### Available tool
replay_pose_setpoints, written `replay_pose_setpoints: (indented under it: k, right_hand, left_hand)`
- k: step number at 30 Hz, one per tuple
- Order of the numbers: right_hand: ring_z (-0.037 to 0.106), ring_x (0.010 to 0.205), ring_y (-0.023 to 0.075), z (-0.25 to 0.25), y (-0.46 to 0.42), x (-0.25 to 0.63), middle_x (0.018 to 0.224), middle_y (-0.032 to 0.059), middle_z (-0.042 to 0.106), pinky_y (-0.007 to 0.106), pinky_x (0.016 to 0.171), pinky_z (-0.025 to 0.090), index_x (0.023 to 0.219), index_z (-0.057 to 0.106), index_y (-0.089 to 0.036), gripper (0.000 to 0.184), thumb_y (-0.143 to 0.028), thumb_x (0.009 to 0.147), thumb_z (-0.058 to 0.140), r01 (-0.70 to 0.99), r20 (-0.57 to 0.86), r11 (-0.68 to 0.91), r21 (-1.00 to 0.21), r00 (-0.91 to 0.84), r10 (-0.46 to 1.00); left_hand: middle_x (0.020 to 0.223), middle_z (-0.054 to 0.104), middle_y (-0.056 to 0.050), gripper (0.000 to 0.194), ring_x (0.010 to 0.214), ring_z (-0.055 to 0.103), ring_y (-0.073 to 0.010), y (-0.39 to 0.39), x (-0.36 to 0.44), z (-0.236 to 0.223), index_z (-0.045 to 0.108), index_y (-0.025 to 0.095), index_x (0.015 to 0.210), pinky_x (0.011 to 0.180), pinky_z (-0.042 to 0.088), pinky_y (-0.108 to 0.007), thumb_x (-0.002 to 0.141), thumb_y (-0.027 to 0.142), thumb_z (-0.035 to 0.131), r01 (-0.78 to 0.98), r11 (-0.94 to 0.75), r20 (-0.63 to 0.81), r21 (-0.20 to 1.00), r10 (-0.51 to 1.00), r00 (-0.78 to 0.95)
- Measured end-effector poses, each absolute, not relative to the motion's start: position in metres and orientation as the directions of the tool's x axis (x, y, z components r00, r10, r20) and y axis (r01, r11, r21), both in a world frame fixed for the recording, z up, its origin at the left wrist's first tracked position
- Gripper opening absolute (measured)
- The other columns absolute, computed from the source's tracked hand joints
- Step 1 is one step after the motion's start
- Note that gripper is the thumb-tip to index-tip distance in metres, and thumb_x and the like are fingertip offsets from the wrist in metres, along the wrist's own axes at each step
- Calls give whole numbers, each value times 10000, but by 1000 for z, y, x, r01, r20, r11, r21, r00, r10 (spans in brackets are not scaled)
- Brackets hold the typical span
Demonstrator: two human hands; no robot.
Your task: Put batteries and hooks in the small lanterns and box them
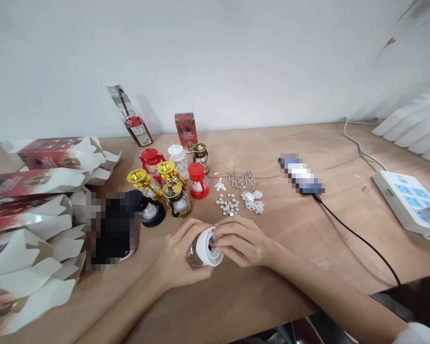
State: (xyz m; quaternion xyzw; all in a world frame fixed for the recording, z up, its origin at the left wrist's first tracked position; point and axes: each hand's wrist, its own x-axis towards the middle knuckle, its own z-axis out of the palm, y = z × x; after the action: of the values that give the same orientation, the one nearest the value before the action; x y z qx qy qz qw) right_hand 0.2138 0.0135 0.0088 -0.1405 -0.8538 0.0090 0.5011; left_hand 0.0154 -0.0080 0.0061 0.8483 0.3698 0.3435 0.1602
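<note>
My left hand (175, 255) is wrapped round a small toy lantern with a white base (207, 249), held on its side just above the wooden table (258, 296). My right hand (241, 239) pinches at the white base's open underside, fingers closed; what it holds is too small to see. Just beyond my hands lie several small silver button cells (228, 204), white plastic tabs (252, 200) and a pile of wire hooks (241, 178). A cluster of little lanterns in red, gold, white and black (170, 184) stands behind my left hand.
Stacked red-and-white flat cartons (32, 215) fill the left side. A blurred black object (114, 229) sits beside them. A red box (185, 130) and a packaged lantern (132, 119) stand by the wall. A phone on a black cable (303, 174) and a white power strip (410, 200) lie right.
</note>
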Motion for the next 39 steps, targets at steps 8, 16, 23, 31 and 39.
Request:
replay_pose_setpoints:
  k: [8,16,23,31,39]
  right_hand:
    - [602,765,139,10,12,213,845,79,637,286,697,538,858,563,-158,23,-143,856,547,184,806,928,-324,-460,373]
    - [585,748,142,20,12,217,795,72,650,282,693,529,842,572,-135,91,-125,905,506,252,723,917,-311,-563,400]
    - [592,798,149,17,11,219,834,64,673,264,701,511,889,603,-122,127,-161,930,489,377,712,924,-65,-632,308]
    - [586,763,167,18,12,217,814,75,658,270,686,527,841,620,-97,196,-127,929,448,371,726,925,82,-658,200]
    - [587,683,144,17,14,219,749,81,631,240,570,526,802,597,-91,237,-115,939,405,324,757,946,15,-622,201]
  left_hand:
    - [955,605,-46,477,788,638,-169,-8,16,8,528,210,1091,644,516,-238,617,225,577,550,-695,481,463,718,503]
    - [953,624,-55,450,796,652,-177,-6,16,16,526,194,1067,651,523,-248,621,224,586,603,-693,448,395,718,532]
    - [953,625,-53,466,783,652,-175,-6,15,17,516,202,1077,624,514,-235,613,214,560,610,-689,437,392,723,536]
    - [940,612,-47,469,761,646,-165,-6,15,15,504,208,1070,610,504,-230,605,217,566,571,-716,464,400,696,548]
    - [939,603,-35,469,770,631,-159,-7,14,12,517,214,1065,635,497,-231,601,226,579,531,-714,444,457,700,559]
